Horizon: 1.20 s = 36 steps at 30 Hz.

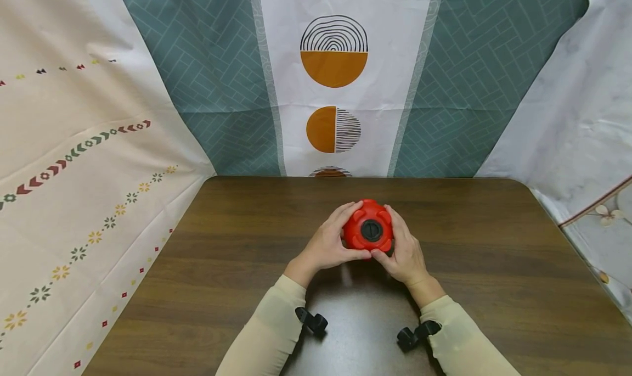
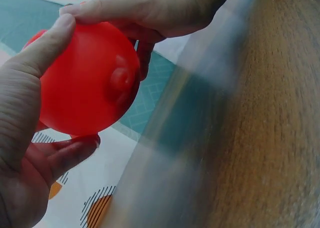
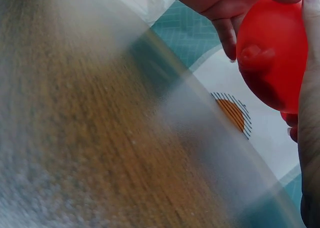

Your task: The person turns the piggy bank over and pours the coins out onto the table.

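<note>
A glossy round red object [image 1: 351,234] with stubby lobes and a black slotted plug [image 1: 372,230] is held between both hands, above the table, plug side facing the head camera. My left hand [image 1: 328,241] grips its left side, fingers around the back and thumb along the near edge. From the right, my right hand [image 1: 407,255] grips it the same way, the thumb tips nearly meeting. In the left wrist view the smooth red body [image 2: 90,82] shows a small rounded bump. That bump also appears on the red body [image 3: 277,52] in the right wrist view.
A dark brown wooden table [image 1: 237,239] lies under the hands. Behind it hangs a teal and white cloth [image 1: 222,79] with orange circles. Pale patterned cloth [image 1: 99,162] drapes at the left, white cloth [image 1: 568,123] at the right. Black wrist mounts [image 1: 316,322] sit on the sleeves.
</note>
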{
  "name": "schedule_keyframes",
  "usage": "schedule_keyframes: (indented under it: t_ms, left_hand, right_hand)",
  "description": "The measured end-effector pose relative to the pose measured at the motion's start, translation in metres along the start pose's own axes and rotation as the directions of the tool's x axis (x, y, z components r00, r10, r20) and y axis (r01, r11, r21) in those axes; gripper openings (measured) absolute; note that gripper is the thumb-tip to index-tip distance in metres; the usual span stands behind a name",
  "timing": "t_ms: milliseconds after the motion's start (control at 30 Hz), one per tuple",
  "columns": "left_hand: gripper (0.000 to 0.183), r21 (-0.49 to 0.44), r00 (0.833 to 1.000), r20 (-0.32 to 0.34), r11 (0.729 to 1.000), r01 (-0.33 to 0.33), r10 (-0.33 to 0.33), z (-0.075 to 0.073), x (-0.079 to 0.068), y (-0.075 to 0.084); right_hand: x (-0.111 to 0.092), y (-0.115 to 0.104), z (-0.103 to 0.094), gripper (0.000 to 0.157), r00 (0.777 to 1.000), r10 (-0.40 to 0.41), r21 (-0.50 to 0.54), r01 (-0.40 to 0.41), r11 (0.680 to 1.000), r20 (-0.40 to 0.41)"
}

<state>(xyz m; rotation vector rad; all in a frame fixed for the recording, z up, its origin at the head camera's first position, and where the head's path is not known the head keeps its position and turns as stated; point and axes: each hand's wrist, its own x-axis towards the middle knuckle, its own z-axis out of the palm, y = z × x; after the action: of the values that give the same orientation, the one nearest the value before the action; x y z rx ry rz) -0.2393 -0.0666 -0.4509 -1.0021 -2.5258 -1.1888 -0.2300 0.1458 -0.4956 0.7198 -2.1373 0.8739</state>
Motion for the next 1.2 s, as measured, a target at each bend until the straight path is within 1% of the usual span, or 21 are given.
schedule_keyframes:
  t_ms: [100, 233, 400, 500, 633, 800, 933, 1067, 1200]
  left_hand:
    - [0.099, 0.016, 1.0, 0.012, 1.0, 0.021, -0.021, -0.0006, 0.0001, 0.0003]
    - [0.096, 0.025, 0.998, 0.026, 0.998, 0.051, -0.051, -0.001, 0.0001, 0.0014]
    - [0.095, 0.008, 0.998, 0.035, 0.999, 0.05, -0.05, 0.0012, 0.0001, 0.0015]
    - [0.095, -0.021, 0.998, 0.046, 0.999, 0.039, -0.038, 0.0037, 0.0007, 0.0015]
    - [0.093, -0.067, 0.998, 0.056, 0.997, 0.041, -0.037, 0.0063, 0.0014, 0.0019]
    - [0.092, -0.126, 0.997, 0.055, 0.991, 0.056, -0.049, 0.0069, 0.002, 0.0023]
    - [0.091, -0.165, 0.997, 0.06, 0.984, 0.063, -0.054, 0.0064, 0.0009, 0.0026]
    - [0.089, -0.215, 0.997, 0.063, 0.974, 0.064, -0.052, 0.007, 0.0006, 0.0031]
    - [0.088, -0.275, 0.996, 0.07, 0.959, 0.075, -0.058, 0.0089, 0.0009, 0.0037]
  right_hand:
    - [0.0003, 0.0002, 0.0, 0.094, 1.0, -0.003, 0.005, 0.003, 1.0, -0.012]
    - [0.0001, -0.0002, -0.001, 0.095, 1.0, 0.01, 0.006, -0.01, 1.0, -0.009]
    - [-0.0009, 0.0013, -0.0014, 0.095, 1.0, 0.026, 0.007, -0.026, 1.0, -0.013]
    - [-0.002, 0.002, -0.0015, 0.094, 0.999, 0.032, 0.004, -0.032, 0.999, -0.023]
    - [-0.0034, 0.002, -0.0021, 0.093, 0.999, 0.041, -0.003, -0.041, 0.999, -0.025]
    - [-0.0024, 0.0014, -0.0018, 0.093, 0.999, 0.052, -0.003, -0.052, 0.999, -0.01]
    - [-0.0012, 0.0013, -0.0008, 0.093, 0.999, 0.043, -0.007, -0.043, 0.999, -0.007]
    - [-0.0005, 0.0008, -0.0007, 0.092, 0.999, 0.044, -0.004, -0.044, 0.999, -0.012]
    - [-0.0014, 0.0004, -0.0014, 0.092, 0.999, 0.052, -0.003, -0.052, 0.999, -0.012]
